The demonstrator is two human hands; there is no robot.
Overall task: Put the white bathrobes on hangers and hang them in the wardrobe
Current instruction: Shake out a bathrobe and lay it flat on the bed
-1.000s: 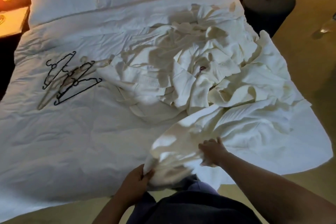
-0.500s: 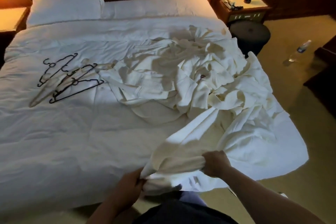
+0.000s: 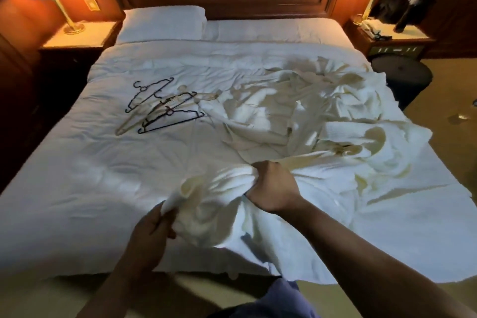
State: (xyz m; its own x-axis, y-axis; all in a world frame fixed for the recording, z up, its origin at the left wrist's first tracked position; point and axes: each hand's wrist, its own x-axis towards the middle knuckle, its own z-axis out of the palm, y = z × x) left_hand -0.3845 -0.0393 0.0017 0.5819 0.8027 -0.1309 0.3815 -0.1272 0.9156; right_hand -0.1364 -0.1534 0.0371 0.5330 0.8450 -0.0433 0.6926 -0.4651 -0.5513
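Wears a bluish-purple garment (image 3: 281, 297) over darker clothing (image 3: 258, 313); bare from left hand (image 3: 152, 230) and right hand (image 3: 271, 188) up both forearms (image 3: 361, 253).

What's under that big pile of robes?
The duvet, which shows around the robes. The hangers lie beside the pile, at its left edge. Anything buried beneath is hidden.

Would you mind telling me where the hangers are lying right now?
In the head view, the pile of black and pale hangers lies on the white duvet, left of the heap of white bathrobes.
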